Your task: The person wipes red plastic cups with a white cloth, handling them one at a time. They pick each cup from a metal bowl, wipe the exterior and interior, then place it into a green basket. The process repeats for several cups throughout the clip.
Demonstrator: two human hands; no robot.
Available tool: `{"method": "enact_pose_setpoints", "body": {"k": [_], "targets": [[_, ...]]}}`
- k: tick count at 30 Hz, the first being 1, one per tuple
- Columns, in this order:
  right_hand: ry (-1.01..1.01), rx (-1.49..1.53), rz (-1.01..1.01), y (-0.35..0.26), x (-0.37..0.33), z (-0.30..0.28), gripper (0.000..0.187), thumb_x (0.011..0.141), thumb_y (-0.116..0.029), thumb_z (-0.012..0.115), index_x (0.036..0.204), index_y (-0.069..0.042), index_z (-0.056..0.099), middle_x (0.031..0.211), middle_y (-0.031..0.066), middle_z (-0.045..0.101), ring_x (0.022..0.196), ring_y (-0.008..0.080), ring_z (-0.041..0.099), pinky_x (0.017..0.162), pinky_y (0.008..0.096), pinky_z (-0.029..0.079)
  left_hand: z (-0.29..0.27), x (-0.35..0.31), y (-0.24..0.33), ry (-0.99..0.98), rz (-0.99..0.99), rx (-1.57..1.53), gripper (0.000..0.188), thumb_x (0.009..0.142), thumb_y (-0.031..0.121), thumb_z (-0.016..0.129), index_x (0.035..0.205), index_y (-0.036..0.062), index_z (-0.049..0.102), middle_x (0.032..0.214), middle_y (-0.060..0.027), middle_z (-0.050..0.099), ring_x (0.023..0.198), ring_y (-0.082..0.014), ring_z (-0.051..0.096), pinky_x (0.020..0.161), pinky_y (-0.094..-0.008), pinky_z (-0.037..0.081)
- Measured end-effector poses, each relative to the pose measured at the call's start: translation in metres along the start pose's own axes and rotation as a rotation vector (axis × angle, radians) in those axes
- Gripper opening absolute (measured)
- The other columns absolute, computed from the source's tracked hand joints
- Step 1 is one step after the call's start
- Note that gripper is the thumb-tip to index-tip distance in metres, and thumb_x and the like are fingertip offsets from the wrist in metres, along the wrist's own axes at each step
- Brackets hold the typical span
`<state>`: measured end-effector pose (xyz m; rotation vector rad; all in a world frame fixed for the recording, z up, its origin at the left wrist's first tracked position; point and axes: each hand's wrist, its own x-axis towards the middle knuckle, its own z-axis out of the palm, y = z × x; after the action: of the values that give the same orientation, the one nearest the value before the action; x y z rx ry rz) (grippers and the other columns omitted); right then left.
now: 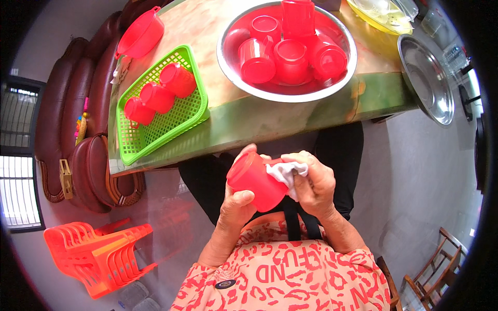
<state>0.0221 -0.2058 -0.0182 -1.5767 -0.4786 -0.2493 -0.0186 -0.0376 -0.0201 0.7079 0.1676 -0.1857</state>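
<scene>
In front of my body, just off the table's near edge, my left hand (238, 202) is wrapped round a red mug (257, 181), which is tilted. My right hand (315, 184) pinches a white cloth (288, 173) against the mug's right side, by its handle. On the table, a round metal basin (288, 97) holds several more red mugs (290, 59), stacked inside it. To its left stands a green plastic basket (174, 136) with three red mugs (157, 97) lined up in it.
A red plastic bowl (142, 33) sits on the table's (249, 116) far left. At the right are a yellow tray (381, 20) and a steel bowl (425, 78) overhanging the edge. A maroon sofa (78, 98), stacked orange chairs (98, 254) and a wooden chair (438, 269) stand around.
</scene>
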Motion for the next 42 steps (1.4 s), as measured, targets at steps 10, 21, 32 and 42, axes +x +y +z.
{"method": "enact_pose_setpoints", "body": {"k": [10, 21, 32, 42], "targets": [[0.018, 0.256, 0.298, -0.014, 0.007, -0.004, 0.018, 0.094, -0.01, 0.053, 0.109, -0.003, 0.059, 0.097, 0.0087, 0.062, 0.085, 0.0145, 0.057, 0.073, 0.0261, 0.048, -0.009, 0.008, -0.011, -0.08, 0.422, 0.61, 0.084, 0.057, 0.012, 0.085, 0.126, 0.0055, 0.037, 0.12, -0.0119, 0.051, 0.112, -0.023, 0.053, 0.097, -0.0371, 0.043], [-0.026, 0.516, 0.713, -0.009, 0.009, -0.004, 0.012, 0.094, -0.012, 0.056, 0.095, -0.003, 0.064, 0.081, -0.0001, 0.063, 0.069, 0.0065, 0.054, 0.063, 0.0215, 0.045, -0.012, 0.006, -0.008, -0.152, 0.529, 0.792, 0.084, 0.05, 0.003, 0.083, 0.122, 0.0086, 0.039, 0.12, -0.0133, 0.052, 0.111, -0.024, 0.052, 0.096, -0.0379, 0.044], [-0.138, 0.289, 0.271, 0.0, 0.005, -0.002, 0.017, 0.091, -0.013, 0.061, 0.102, -0.001, 0.065, 0.097, 0.0098, 0.056, 0.091, 0.0174, 0.056, 0.081, 0.0268, 0.045, -0.004, 0.007, -0.006, -0.171, 0.592, 0.946, 0.086, 0.053, 0.013, 0.089, 0.122, 0.0111, 0.037, 0.119, -0.0151, 0.05, 0.111, -0.0282, 0.051, 0.096, -0.0423, 0.042], [0.13, 0.825, 0.646, -0.001, 0.005, -0.005, 0.022, 0.097, -0.016, 0.054, 0.105, 0.002, 0.063, 0.1, 0.0087, 0.068, 0.079, 0.0084, 0.061, 0.07, 0.0221, 0.049, -0.015, 0.012, -0.012, -0.144, 0.455, 0.475, 0.088, 0.056, 0.015, 0.089, 0.126, 0.008, 0.035, 0.121, -0.0148, 0.049, 0.115, -0.0258, 0.05, 0.099, -0.0394, 0.042]]}}
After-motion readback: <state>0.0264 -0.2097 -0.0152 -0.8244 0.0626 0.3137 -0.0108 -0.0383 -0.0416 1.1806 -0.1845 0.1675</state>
